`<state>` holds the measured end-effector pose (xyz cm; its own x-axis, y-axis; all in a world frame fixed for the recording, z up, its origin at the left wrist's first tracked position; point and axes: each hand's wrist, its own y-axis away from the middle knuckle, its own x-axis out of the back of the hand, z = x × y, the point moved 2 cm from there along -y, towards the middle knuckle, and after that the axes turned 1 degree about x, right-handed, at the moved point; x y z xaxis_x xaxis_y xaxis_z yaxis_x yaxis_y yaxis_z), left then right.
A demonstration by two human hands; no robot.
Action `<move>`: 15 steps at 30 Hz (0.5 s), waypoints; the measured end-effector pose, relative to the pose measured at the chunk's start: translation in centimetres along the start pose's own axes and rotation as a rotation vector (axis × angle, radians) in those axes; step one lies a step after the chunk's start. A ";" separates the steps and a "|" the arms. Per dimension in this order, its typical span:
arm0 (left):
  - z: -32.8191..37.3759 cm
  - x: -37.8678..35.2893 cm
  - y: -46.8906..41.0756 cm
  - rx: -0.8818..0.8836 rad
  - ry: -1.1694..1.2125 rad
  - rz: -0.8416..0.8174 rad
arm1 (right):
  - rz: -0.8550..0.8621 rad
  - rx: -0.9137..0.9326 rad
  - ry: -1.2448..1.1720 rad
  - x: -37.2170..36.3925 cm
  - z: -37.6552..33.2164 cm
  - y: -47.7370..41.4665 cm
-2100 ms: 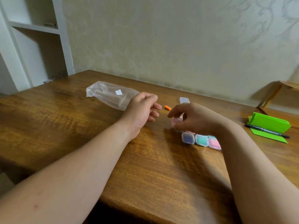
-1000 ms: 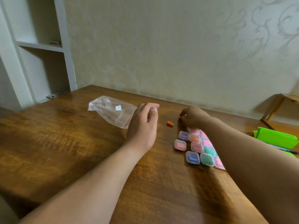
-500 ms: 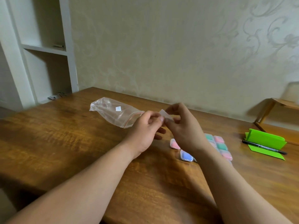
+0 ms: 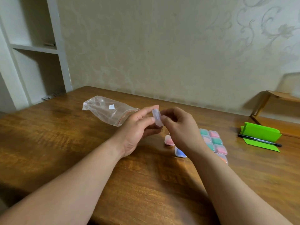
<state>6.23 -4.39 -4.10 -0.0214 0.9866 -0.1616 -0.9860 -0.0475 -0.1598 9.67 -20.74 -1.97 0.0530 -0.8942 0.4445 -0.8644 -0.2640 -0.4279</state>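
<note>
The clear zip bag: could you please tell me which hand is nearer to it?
Left. The left hand is beside the zip bag; the right hand is farther right, across the small clear case both hold.

Pinched between the fingertips of the left hand (image 4: 138,129) and the right hand (image 4: 180,127): a clear plastic case (image 4: 157,118). Small, colourless and translucent, with rounded corners. Turned on edge and tilted, upper end leaning toward the zip bag (image 4: 110,111), lower end away from it. Held in the air just right of the zip bag's red-lined mouth, slightly higher, not touching it. Too blurred to tell lid shut or ajar.
</note>
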 end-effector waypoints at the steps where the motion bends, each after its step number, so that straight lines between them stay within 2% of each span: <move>1: 0.0 0.0 0.1 -0.008 -0.031 -0.007 | -0.004 -0.007 -0.007 0.1 0.0 0.0; 10: 0.2 0.1 0.4 -0.080 -0.239 0.031 | -0.057 -0.053 -0.067 -0.2 0.0 0.0; 15: -0.2 -0.3 0.7 -0.116 -0.361 0.005 | -0.078 -0.253 -0.398 -0.9 0.4 -0.1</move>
<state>5.58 -4.76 -4.41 -0.1031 0.9769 0.1873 -0.9609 -0.0492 -0.2724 9.87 -20.06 -2.65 0.2675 -0.9572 0.1106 -0.9422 -0.2839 -0.1780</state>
